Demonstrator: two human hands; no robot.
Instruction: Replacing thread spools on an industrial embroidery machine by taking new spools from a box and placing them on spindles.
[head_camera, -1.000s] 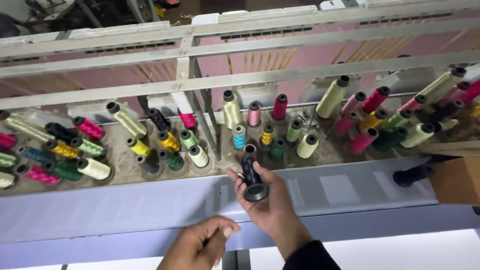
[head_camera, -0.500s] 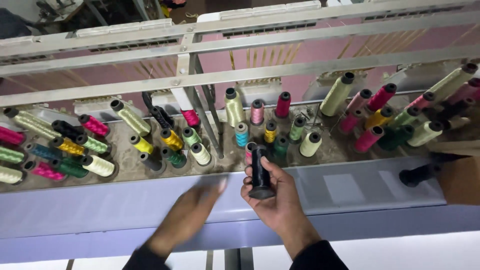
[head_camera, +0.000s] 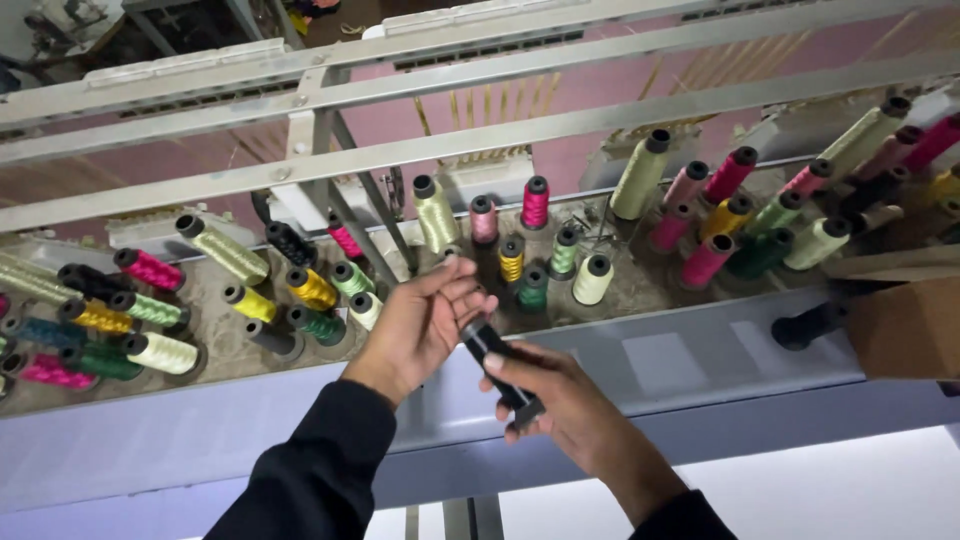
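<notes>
Above a grey machine shelf (head_camera: 700, 350) crowded with coloured thread cones, the right hand (head_camera: 560, 405) grasps a black thread spool (head_camera: 500, 368), its long axis slanting up-left toward the loosely open left hand (head_camera: 425, 325), whose fingertips touch its upper end.

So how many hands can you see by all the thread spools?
2. The left hand is open, by the top end of a black cylindrical thread spool. The right hand grips that spool lower down, in front of the grey metal shelf. None seem hidden.
</notes>
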